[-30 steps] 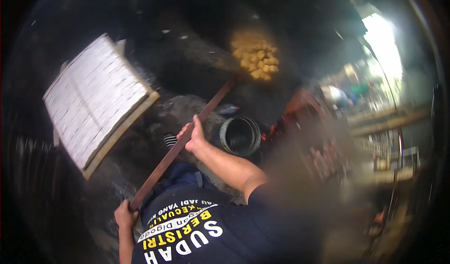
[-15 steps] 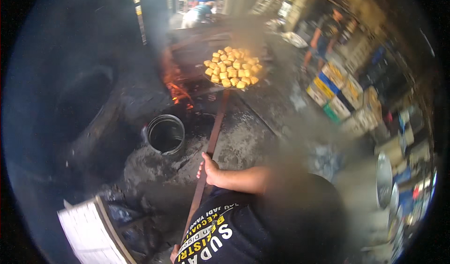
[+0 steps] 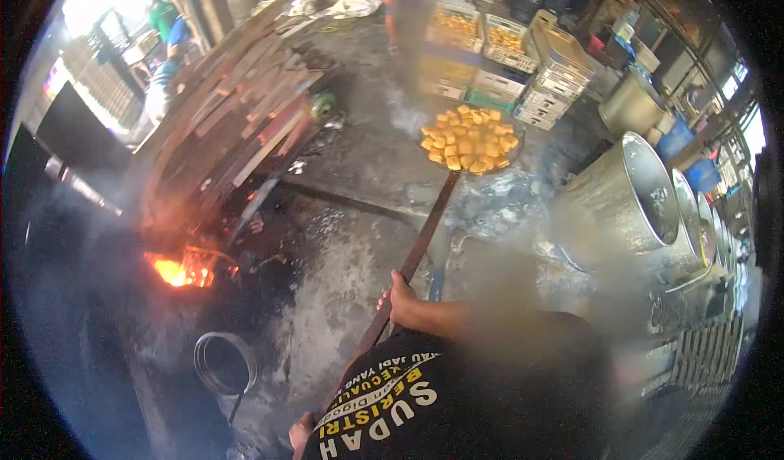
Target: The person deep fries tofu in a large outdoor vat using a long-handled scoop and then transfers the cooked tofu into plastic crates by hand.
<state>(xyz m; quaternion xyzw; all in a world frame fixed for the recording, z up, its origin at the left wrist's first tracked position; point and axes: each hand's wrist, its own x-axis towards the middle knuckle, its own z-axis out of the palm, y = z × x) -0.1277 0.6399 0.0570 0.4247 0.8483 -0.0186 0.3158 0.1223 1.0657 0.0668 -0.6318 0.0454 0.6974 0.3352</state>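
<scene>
My right hand (image 3: 400, 298) is closed round the long brown handle of a large skimmer. Lower down, my left hand (image 3: 300, 432) grips the same handle close to my dark printed shirt; the shirt hides part of the handle between them. At the far end, the skimmer's round pan (image 3: 454, 171) bears a heap of golden fried cubes (image 3: 472, 137), which look like tofu. This load is held out ahead of me, above the grey floor, short of the stacked crates. Blur covers part of my right arm.
Flames (image 3: 180, 272) burn at the left beneath a pile of wooden planks (image 3: 237, 117). A metal bucket (image 3: 225, 364) stands at the lower left. Crates (image 3: 506, 40) holding yellow pieces are stacked ahead. Large metal pots (image 3: 625, 195) line the right. A person's leg (image 3: 389, 11) shows at the far side.
The loaded skimmer has swung to the right, away from the fire and toward the crates, and my view has turned right with it. Both hands keep their hold on the handle.
</scene>
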